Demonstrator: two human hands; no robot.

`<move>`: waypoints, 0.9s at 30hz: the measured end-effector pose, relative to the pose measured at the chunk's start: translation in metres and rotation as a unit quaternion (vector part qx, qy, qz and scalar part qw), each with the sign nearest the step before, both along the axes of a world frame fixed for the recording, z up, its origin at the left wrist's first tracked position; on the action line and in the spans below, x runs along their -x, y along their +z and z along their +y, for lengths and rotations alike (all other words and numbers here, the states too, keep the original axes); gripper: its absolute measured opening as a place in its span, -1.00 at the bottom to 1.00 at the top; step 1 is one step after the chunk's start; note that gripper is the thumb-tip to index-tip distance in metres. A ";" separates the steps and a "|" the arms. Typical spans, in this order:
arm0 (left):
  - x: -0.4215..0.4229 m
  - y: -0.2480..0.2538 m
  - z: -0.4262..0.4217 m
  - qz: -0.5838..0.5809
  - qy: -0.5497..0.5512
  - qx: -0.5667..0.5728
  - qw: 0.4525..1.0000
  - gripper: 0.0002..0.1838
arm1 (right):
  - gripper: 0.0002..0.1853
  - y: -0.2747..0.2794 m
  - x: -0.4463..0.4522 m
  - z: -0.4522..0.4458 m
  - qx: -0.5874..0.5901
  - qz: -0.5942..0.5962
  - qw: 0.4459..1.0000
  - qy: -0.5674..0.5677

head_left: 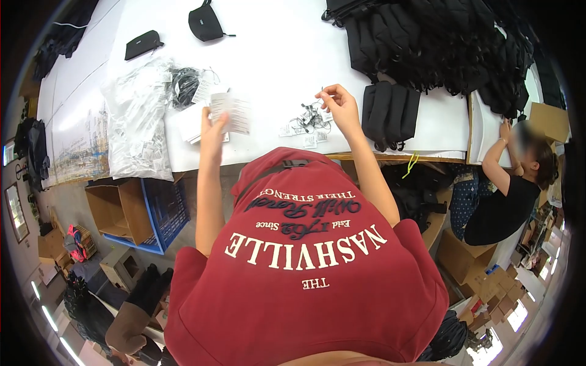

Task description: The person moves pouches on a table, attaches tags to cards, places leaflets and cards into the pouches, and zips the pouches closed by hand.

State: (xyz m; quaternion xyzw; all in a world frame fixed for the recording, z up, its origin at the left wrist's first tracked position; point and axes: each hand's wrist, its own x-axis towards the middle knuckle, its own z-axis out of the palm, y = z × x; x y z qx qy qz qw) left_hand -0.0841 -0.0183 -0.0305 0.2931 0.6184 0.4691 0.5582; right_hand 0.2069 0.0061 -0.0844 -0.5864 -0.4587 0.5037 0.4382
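Observation:
My left hand (213, 127) is closed on a white printed card (235, 113), held over the table. Beside and partly under that hand lies a stack of white cards (191, 124). My right hand (342, 108) pinches a thin black cord (318, 95) between thumb and fingertips, above a tangle of black cords (312, 119). Small white tags (310, 141) are attached to or lie among these cords. Whether the cord in my right hand joins the tangle, I cannot tell.
A clear plastic bag (137, 122) of white tags lies left, with bundled black cords (185, 85) beside it. Black pouches (205, 23) lie at the back; many more are heaped right, near a row of them (390, 114). A person (506, 189) sits at right. A blue crate (162, 213) stands below.

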 end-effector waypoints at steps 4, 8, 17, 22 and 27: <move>-0.046 0.018 -0.001 0.024 -0.178 -0.037 0.983 -0.44 | -0.92 0.061 0.023 -0.014 -0.010 0.187 0.982 0.039; -0.075 0.042 -0.003 0.029 -0.237 -0.150 0.959 -0.49 | -0.91 0.087 0.039 -0.022 -0.062 0.034 0.997 0.045; -0.072 0.043 -0.002 -0.021 -0.146 -0.134 0.980 -0.84 | -0.92 0.107 0.044 -0.024 -0.088 -0.055 0.991 0.086; -0.070 0.050 -0.003 0.133 -0.176 -0.227 0.948 -0.91 | -0.92 0.109 0.044 -0.020 -0.070 -0.060 0.990 0.108; -0.070 0.062 -0.001 0.230 -0.211 -0.289 0.905 -0.91 | -0.89 0.111 0.044 -0.017 -0.058 -0.080 0.991 0.090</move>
